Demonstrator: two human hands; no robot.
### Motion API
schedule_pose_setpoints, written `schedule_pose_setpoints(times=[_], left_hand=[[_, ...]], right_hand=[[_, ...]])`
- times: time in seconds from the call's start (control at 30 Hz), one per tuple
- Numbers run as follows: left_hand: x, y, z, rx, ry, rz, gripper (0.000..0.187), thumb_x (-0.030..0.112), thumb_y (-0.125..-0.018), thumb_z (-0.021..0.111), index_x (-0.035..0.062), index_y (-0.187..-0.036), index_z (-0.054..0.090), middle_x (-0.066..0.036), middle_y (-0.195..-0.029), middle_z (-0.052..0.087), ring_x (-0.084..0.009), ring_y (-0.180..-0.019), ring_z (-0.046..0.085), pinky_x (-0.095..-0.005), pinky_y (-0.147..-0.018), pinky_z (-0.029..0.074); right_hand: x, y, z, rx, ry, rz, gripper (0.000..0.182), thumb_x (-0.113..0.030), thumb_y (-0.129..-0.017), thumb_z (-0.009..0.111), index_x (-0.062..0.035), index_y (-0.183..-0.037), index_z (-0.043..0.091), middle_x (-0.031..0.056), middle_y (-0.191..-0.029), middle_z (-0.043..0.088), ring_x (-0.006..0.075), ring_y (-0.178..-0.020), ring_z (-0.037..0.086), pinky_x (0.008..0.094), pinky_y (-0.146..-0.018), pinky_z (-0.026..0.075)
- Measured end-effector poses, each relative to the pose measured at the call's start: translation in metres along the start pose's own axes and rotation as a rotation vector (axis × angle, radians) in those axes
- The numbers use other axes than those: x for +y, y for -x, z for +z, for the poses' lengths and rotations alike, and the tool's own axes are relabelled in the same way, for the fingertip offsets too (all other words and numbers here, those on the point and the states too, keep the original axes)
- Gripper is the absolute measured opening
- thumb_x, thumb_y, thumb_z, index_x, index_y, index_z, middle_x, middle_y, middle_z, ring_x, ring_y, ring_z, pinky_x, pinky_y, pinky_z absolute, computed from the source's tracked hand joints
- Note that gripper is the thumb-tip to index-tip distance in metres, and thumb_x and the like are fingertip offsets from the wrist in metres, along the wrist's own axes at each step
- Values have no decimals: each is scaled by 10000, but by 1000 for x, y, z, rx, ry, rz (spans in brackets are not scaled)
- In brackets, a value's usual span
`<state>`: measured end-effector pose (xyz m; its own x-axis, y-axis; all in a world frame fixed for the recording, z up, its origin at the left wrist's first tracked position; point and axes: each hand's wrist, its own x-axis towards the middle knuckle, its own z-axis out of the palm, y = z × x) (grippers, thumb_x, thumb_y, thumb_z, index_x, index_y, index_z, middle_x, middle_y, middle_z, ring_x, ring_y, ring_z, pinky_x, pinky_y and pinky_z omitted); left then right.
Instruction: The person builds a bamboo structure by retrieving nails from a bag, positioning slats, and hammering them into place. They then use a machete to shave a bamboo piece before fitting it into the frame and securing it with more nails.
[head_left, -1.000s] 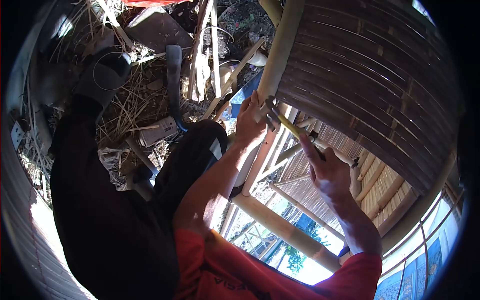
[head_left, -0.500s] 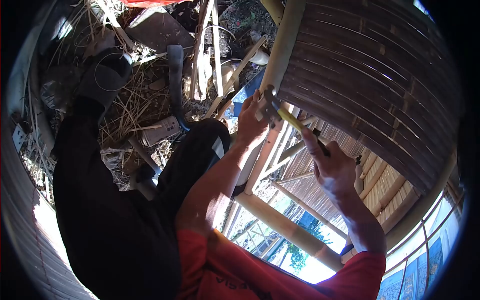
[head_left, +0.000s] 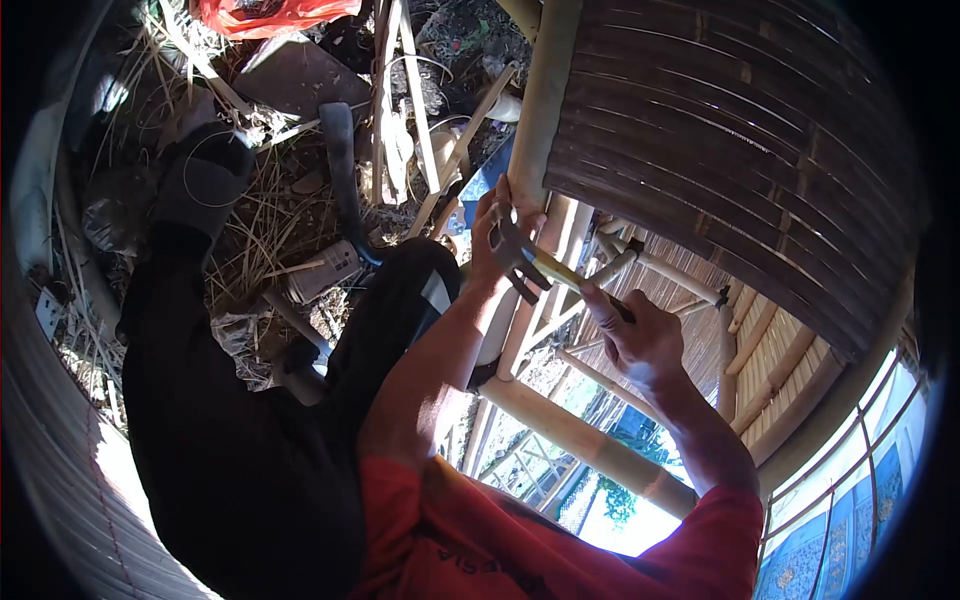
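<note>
My right hand [head_left: 640, 335] is closed round the handle of a claw hammer [head_left: 518, 255], its thumb laid along the yellow shaft. The hammer's head hangs in front of my left hand [head_left: 490, 235], which is raised at a thick bamboo pole [head_left: 543, 110]. The fingers of my left hand are bent near the pole's lower end, partly behind the hammer head; whatever they hold is hidden. Beside the pole spreads a dark woven bamboo panel [head_left: 690, 130].
A curved dark tool handle [head_left: 341, 160] stands near my knee. Light wooden strips [head_left: 415, 100], straw and a red plastic bag [head_left: 275, 14] lie on the ground. A horizontal bamboo beam [head_left: 590, 450] crosses below my arms.
The hammer and my right hand have moved down and left, and the head has come away from the pole. The whole view has shifted slightly, showing more of the red bag.
</note>
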<state>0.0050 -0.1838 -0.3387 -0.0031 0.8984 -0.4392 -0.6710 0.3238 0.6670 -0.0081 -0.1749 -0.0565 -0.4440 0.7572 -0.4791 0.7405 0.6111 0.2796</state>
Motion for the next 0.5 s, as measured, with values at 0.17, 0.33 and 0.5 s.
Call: schedule_pose_setpoints(times=[0.17, 0.33, 0.5], left_hand=[[20, -10, -15, -139, -307, 52, 895, 359, -857, 821, -80, -1516, 403, -225, -1258, 580, -339, -1200, 583, -404, -1026, 478], [19, -17, -24, -267, -278, -120, 881, 352, -883, 815, -13, -1552, 372, -211, -1283, 575, -277, -1150, 625, -403, -926, 530], [67, -27, -23, -369, -368, -203, 973, 324, -863, 819, 0, -1598, 270, -250, -1394, 467, -345, -1282, 528, -460, -1079, 453]], right_hand=[[-58, 14, 51, 260, -374, 261, 629, -184, -786, 821, -81, -1383, 653, 3, -611, 528, 164, -450, 518, 332, -404, 419], [-122, 17, 89, 569, -639, 578, 334, -139, -778, 801, -33, -1088, 737, 79, -714, 666, 194, -530, 657, 320, -476, 514], [-142, 35, 87, 436, -741, 854, 255, -197, -736, 877, -72, -853, 687, 58, -638, 666, 201, -549, 698, 323, -508, 540]])
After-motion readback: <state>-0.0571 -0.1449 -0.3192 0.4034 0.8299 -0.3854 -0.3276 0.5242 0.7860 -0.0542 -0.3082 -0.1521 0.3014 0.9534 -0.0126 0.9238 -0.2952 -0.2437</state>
